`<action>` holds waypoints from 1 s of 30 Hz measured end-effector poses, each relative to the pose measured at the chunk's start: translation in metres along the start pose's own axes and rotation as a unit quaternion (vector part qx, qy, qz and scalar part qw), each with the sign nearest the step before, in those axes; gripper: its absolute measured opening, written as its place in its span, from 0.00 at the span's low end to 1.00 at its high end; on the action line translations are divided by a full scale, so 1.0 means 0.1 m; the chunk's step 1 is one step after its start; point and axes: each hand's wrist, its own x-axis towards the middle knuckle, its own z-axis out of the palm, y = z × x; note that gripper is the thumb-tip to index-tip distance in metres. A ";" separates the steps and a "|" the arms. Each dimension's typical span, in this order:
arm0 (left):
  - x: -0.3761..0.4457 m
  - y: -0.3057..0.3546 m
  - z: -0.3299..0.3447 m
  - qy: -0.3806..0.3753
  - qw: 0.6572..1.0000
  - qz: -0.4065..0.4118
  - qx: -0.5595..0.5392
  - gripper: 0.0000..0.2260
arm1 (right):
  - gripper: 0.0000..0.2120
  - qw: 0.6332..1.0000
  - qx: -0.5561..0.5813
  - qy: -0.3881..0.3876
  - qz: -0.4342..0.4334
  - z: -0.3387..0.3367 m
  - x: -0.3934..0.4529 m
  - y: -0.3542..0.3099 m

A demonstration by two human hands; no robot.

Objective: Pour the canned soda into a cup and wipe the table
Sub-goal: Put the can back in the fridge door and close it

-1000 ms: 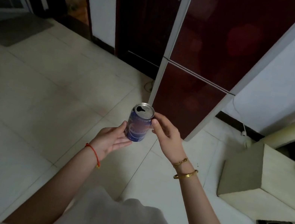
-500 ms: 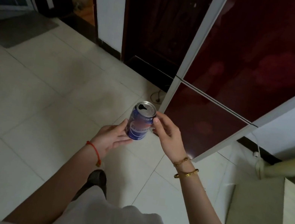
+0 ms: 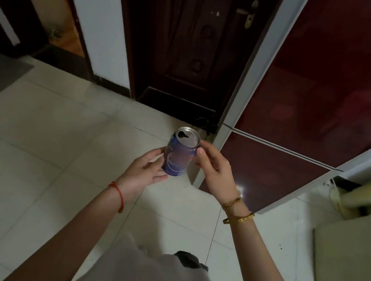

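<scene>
A blue soda can [image 3: 178, 156] with a silver top and an open mouth is held upright in front of me, above the tiled floor. My left hand [image 3: 142, 175] cups its lower left side from below. My right hand [image 3: 214, 169] touches its upper right rim with thumb and fingertips. No cup, cloth or table is in view.
A dark red fridge [image 3: 320, 114] stands right of the hands, close behind the can. A dark wooden door [image 3: 189, 42] is straight ahead. A beige box [image 3: 352, 256] sits on the floor at right. Pale tiles [image 3: 39, 164] spread to the left.
The view has swung left and forward toward the door and fridge. Both hands keep the can in the same hold near the middle of the view.
</scene>
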 end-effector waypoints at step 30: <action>2.46 1.23 0.24 0.046 0.939 0.263 0.216 0.32 | 0.18 0.966 -0.235 0.033 -0.106 -0.73 2.61 -0.21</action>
